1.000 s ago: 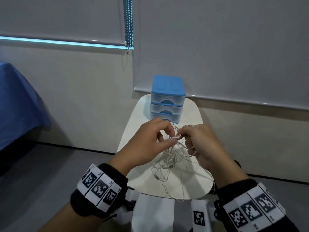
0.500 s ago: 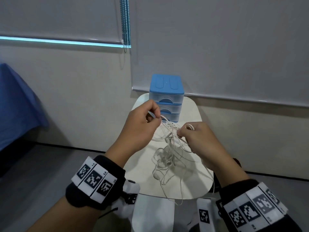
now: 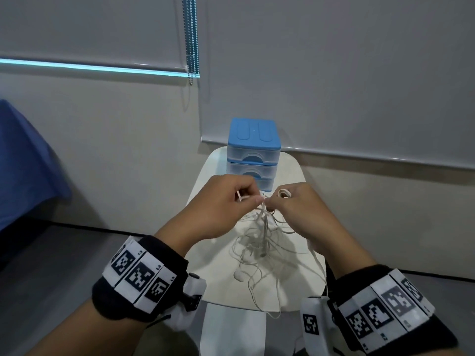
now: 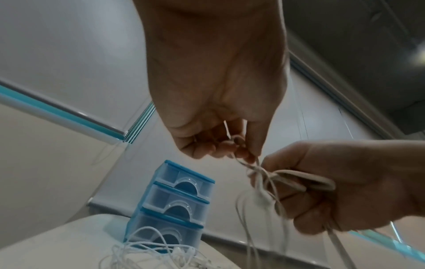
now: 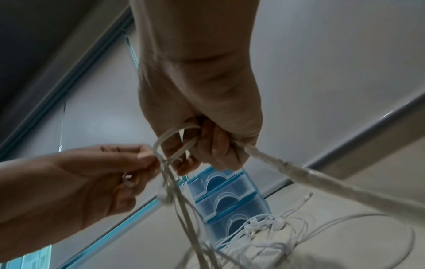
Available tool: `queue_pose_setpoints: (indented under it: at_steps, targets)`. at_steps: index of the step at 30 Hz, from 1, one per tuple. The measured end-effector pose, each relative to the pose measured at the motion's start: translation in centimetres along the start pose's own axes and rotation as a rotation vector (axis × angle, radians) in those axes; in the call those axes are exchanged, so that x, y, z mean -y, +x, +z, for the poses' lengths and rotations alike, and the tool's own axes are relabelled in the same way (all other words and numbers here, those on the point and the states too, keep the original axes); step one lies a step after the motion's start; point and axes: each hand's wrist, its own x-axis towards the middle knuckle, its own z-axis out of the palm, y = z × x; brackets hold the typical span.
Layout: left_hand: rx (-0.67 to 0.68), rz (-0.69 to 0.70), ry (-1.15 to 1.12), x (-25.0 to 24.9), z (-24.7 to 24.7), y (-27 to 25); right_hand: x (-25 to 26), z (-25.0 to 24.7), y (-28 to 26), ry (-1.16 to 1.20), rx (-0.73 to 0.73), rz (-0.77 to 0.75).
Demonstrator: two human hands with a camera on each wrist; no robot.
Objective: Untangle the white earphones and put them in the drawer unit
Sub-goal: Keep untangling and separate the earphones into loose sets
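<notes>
both hands (image 3: 221, 201) (image 3: 300, 209) pinching tangled white earphones (image 3: 259, 237)

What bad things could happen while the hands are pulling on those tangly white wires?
Both the left hand and the right hand pinch the tangled white earphone cords close together, so pulling apart might tighten the knot. Some cord hangs over the front edge of the small white table, so it may snag or slide off. Lifting might tug cords against the blue plastic drawer unit.

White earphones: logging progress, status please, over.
Left hand and right hand both pinch tangled white earphone cords, bundle trailing onto small white table. Blue-topped clear plastic drawer unit: drawers shut. Nothing blocking it.
</notes>
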Motion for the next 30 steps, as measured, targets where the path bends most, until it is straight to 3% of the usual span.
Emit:
queue_pose_setpoints:
  at_steps: [4, 9, 15, 18, 25, 30]
  targets:
    - [-0.088, 0.021, -0.243, -0.3, 0.0, 0.1, 0.0, 0.7, -0.3, -0.018, 0.105, 0.037]
    - [-0.083, -0.062, -0.421, 0.4, -0.3, 0.0, 0.0, 0.6, 0.0, 0.042, 0.096, 0.079]
    - [-0.024, -0.175, -0.296, 0.4, -0.4, 0.2, 0.4, 0.7, 0.5, 0.06, 0.085, 0.091]
    - [0.034, -0.185, -0.377, 0.1, -0.4, 0.1, 0.4, 0.7, 0.7, -0.002, 0.075, 0.127]
    - [-0.123, -0.243, -0.68, 0.2, -0.6, 0.4, 0.2, 0.6, -0.1, 0.0, 0.254, 0.128]
    - [-0.109, -0.279, -0.739, 0.0, -0.5, 0.5, 0.0, 0.9, -0.1, 0.007, 0.262, 0.114]
